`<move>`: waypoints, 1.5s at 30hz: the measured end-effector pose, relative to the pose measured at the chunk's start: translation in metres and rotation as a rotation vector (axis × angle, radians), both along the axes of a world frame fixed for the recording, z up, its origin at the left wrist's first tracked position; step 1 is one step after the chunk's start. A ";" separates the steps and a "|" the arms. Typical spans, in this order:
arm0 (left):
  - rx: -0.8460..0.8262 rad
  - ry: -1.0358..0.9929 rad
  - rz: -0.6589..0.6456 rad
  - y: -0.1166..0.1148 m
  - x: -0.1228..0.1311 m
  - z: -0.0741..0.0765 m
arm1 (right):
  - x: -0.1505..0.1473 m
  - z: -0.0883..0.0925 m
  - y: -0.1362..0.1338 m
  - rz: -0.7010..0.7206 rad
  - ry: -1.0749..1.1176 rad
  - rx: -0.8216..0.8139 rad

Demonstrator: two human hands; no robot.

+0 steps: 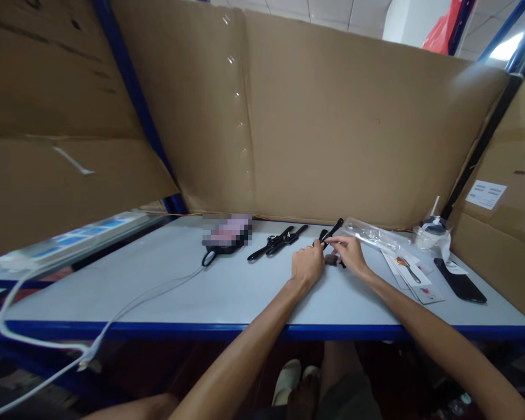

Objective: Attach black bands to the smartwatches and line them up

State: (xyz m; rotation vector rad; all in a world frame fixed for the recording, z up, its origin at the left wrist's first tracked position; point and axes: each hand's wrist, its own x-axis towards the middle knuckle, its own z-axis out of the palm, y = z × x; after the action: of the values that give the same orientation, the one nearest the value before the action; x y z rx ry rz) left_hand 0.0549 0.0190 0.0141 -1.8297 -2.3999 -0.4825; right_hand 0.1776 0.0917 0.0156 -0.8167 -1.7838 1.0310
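Note:
My left hand (pixel 307 265) is closed, its fingers curled round a slim black-handled tool (pixel 333 229) that points up and away toward the back of the table. My right hand (pixel 350 255) is close beside it on the right, thumb and fingers pinched together near the tool; what lies between those fingertips is too small to make out. Between the hands, low on the table, sits a small brown block-like piece (pixel 331 259), perhaps bristles. To the left, several similar slim black tools (pixel 280 240) lie crossed over one another.
A phone-like device with a blurred screen (pixel 227 230) lies left, trailing a white cable (pixel 157 289). At right are clear plastic packaging (pixel 371 233), printed cards (pixel 413 274), a black phone (pixel 459 281) and a white cup (pixel 432 233). Cardboard walls (pixel 332 116) enclose the table; a power strip (pixel 87 236) runs along its left.

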 end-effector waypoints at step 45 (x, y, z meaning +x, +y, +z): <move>0.025 -0.006 0.025 0.001 -0.003 0.000 | 0.001 -0.006 -0.001 -0.041 -0.074 0.253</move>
State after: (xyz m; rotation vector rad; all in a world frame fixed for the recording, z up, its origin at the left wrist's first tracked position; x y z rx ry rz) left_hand 0.0523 0.0198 0.0142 -1.7878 -2.4065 -0.5141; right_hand 0.1787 0.0910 0.0097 -0.7376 -1.9056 0.7378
